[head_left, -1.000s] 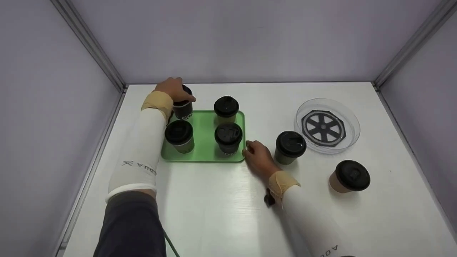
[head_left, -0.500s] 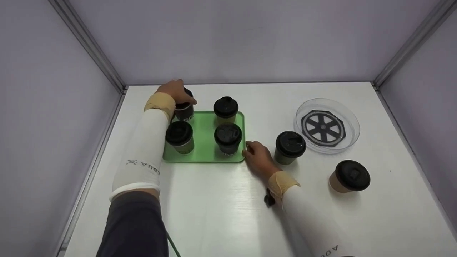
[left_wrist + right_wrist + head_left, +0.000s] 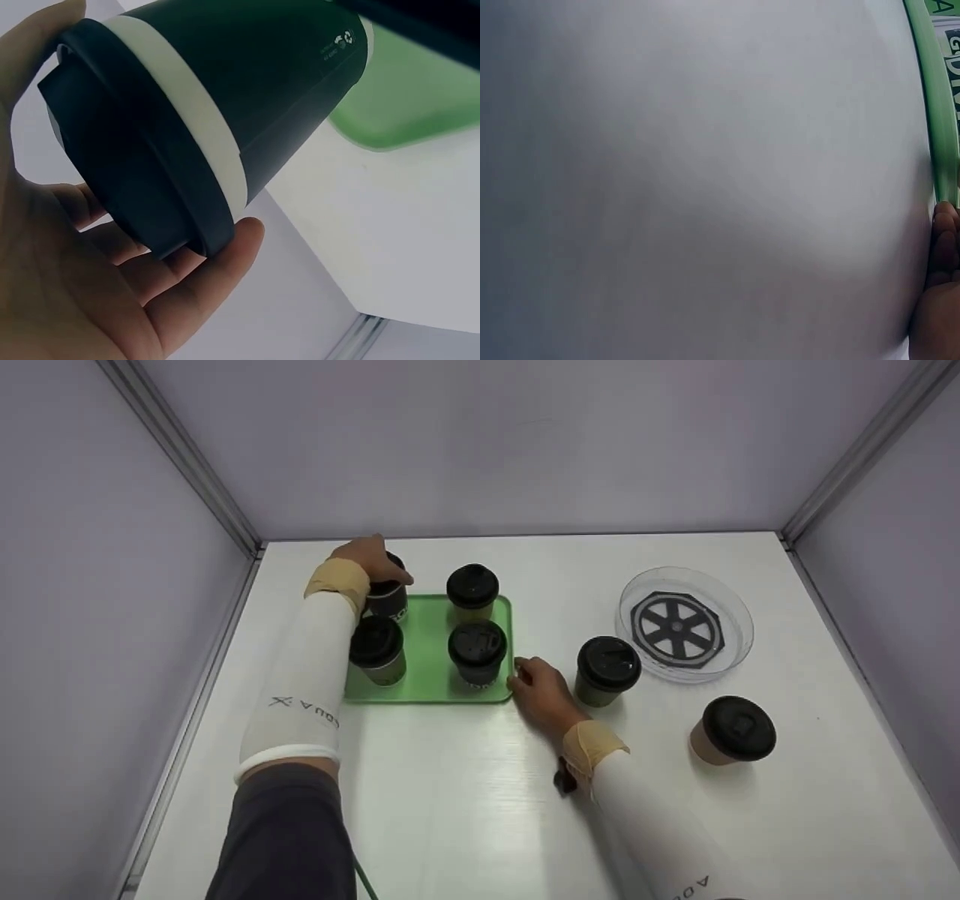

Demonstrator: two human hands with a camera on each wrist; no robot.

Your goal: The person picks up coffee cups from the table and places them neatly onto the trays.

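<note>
My left hand [image 3: 369,560] grips a lidded dark paper coffee cup [image 3: 388,601] from above at the back left corner of a green tray [image 3: 427,652]. In the left wrist view, thumb and fingers curl round the black lid [image 3: 135,142], above a white band; whether the cup's base touches the tray is hidden. Three more lidded coffee cups stand upright on the tray: front left [image 3: 379,649], back right [image 3: 472,591] and front right [image 3: 478,651]. My right hand [image 3: 546,695] holds the tray's right rim near its front corner, its fingers [image 3: 946,232] curled.
Right of the tray stand two lidded cups, a green one [image 3: 606,671] and a brown one [image 3: 731,731]. A clear round dish [image 3: 739,649] with a black spoked pattern lies behind them. Walls enclose the white table [image 3: 450,802] at the back and sides.
My left hand, with the cup in its grip, has come slightly down and toward me over the tray's back left corner. The right hand stays at the tray's rim.
</note>
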